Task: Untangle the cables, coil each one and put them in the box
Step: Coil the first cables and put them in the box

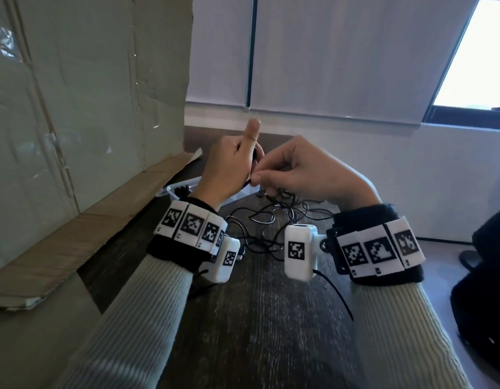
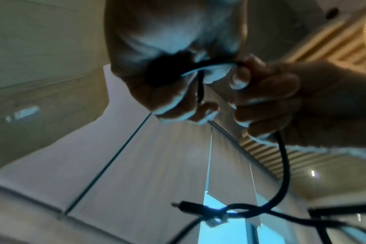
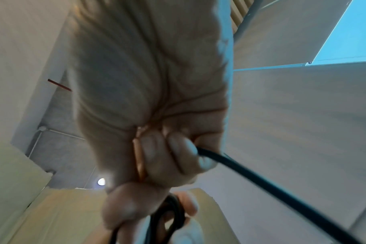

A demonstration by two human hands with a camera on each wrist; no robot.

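Observation:
Both hands are raised over a dark table [image 1: 257, 304]. My left hand [image 1: 240, 164], thumb pointing up, has its fingers curled round small loops of a black cable [image 1: 254, 161]. My right hand [image 1: 271, 176] pinches the same cable right beside the left fingers. In the left wrist view the cable [image 2: 283, 165] hangs down from the right hand [image 2: 267, 102] and crosses itself near its plug [image 2: 190, 207]. A tangle of black cables [image 1: 271, 220] lies on the table under the hands. The clear plastic box [image 1: 170, 189] sits behind my left wrist, partly hidden, with something black inside.
A big cardboard sheet [image 1: 89, 94] stands along the left, its flap [image 1: 75, 242] lying on the table. A dark bulky object [image 1: 484, 290] sits at the right edge. Behind the table are a white wall and a window [image 1: 479, 57].

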